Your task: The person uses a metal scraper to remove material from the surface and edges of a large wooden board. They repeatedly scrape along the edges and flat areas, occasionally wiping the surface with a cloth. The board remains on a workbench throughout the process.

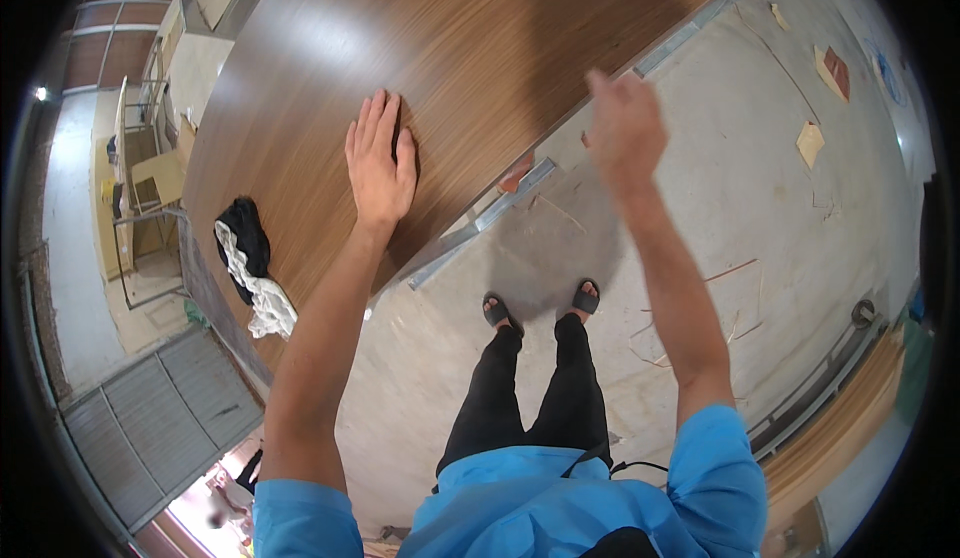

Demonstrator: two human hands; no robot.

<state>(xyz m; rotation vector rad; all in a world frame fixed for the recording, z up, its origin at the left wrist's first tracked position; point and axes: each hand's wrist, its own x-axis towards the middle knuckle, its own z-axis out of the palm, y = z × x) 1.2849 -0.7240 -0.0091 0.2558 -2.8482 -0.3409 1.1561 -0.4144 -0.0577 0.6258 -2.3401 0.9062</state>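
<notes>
My left hand (382,170) lies flat on a large brown wood-grain board (450,68), fingers stretched out and nearly together, with nothing in it. Past the board's near edge, my right hand (628,136) hangs in the air, slightly blurred. Its fingers are curled in; whatever they hold, if anything, is hidden. On the left part of the board rests a bundled black and white cloth (245,258).
Metal strips (515,195) run below the board's near edge. Reddish and tan scraps (810,144) and thin strips (735,270) litter the concrete floor (760,188). Long wooden pieces (850,413) are stacked at the right. A metal frame (150,208) stands at the left.
</notes>
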